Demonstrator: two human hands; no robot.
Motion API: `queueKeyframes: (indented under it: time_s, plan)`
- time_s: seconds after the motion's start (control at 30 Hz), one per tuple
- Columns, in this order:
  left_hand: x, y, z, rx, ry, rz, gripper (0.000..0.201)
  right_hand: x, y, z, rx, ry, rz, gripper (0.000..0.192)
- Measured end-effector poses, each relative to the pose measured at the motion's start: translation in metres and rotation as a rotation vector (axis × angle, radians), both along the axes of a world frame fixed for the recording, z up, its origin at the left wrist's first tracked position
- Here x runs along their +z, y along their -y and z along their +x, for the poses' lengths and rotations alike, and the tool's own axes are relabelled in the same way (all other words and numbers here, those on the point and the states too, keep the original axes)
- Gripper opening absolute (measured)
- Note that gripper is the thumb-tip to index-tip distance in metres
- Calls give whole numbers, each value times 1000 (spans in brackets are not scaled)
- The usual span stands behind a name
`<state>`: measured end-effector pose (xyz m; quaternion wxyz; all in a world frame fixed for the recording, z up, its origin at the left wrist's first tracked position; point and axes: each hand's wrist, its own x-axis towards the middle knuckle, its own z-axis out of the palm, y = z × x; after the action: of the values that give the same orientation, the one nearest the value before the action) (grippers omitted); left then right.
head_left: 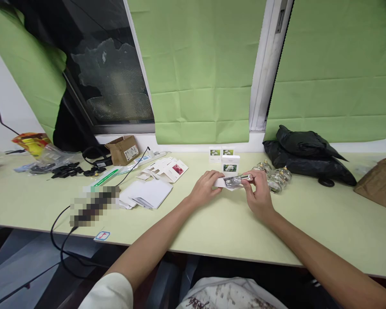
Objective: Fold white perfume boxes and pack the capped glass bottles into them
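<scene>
1. My left hand rests on the pale green table, fingers curled onto the left end of a small white carton that lies flat in front of me.
2. My right hand is closed in a narrow pinch on a small glass vial with a silvery cap, held just above the carton's right end.
3. The vial's long axis runs left to right, nearly level, in line with the carton's long axis; its left end points at the carton and touches or overlaps it. Whether it has entered the carton, I cannot tell.
4. The carton lies leftward of the right-hand grip. The left hand is nearer the carton, the right hand nearer the vial.
5. Just behind the hands stand three finished flower-print boxes; to their right is a cluster of glass vials, near the right hand.
6. Well to the left lie flat unfolded carton blanks, and further back a black plastic bag sits beneath the green blinds.
</scene>
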<state>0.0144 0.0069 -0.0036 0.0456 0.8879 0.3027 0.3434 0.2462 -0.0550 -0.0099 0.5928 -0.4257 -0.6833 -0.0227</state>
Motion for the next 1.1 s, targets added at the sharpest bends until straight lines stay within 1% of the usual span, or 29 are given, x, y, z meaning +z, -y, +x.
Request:
queueKeyframes:
  time_s: [0.1, 0.3, 0.4, 0.53, 0.73, 0.87, 0.97, 1.1]
  plan:
    - [0, 1, 2, 7, 22, 0, 44, 1, 1, -1, 0, 10, 16, 18]
    - [0, 5, 6, 2, 41, -29, 40, 3, 3, -1, -4, 31, -7, 18]
    - [0, 12, 11, -13, 106, -81, 35, 4, 4, -1, 9, 37, 7, 13]
    - [2, 23, 19, -53, 243, -249, 34, 5, 5, -1, 3, 18, -1, 14]
    - [3, 32, 28, -117, 371, -472, 41, 10, 7, 0, -3, -21, 13, 18]
    - [3, 32, 31, -188, 482, -618, 44, 11, 7, 1, 27, -16, 17, 33]
    - [3, 30, 31, -247, 517, -753, 47, 12, 7, 2, 68, -9, -5, 46]
    - [2, 26, 29, -327, 540, -896, 51, 15, 9, 1, 93, 42, -40, 52]
